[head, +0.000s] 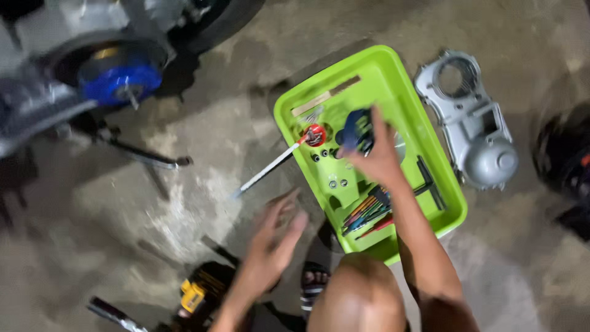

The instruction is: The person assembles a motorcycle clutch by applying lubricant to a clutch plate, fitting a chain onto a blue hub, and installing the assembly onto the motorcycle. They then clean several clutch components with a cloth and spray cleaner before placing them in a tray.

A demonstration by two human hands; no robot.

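Note:
My right hand reaches into a bright green plastic tray on the concrete floor and grips a dark blue round part. In the tray lie a red-headed tool with a long silver shaft, a few small black and silver rings, a bundle of coloured hex keys and a black T-handle tool. My left hand hovers with fingers spread over the floor left of the tray, holding nothing. My bare knee shows at the bottom.
A silver engine side cover lies right of the tray. A motorbike with a blue round part and its stand is at upper left. A yellow and black power tool lies at the bottom. A dark object sits at far right.

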